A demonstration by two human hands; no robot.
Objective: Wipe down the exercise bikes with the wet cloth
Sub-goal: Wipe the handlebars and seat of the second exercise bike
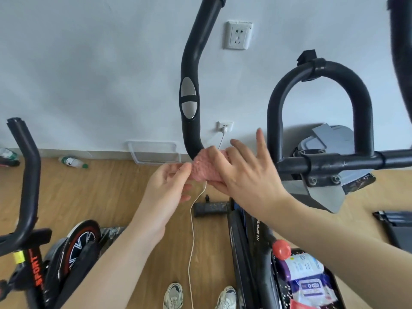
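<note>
A pink wet cloth is wrapped around the lower bend of the black bike handlebar, which rises with two silver sensor pads. My left hand pinches the cloth's left edge between thumb and fingers. My right hand lies over the cloth's right side, fingers spread and mostly straight, pressing it against the bar. A black looped middle handle and crossbar of the same bike stand to the right.
A second bike with a red-rimmed flywheel stands at the left. A white cable hangs from a wall socket to the floor. Wipe packets lie in the bike's tray at lower right. A plastic bottle lies by the wall.
</note>
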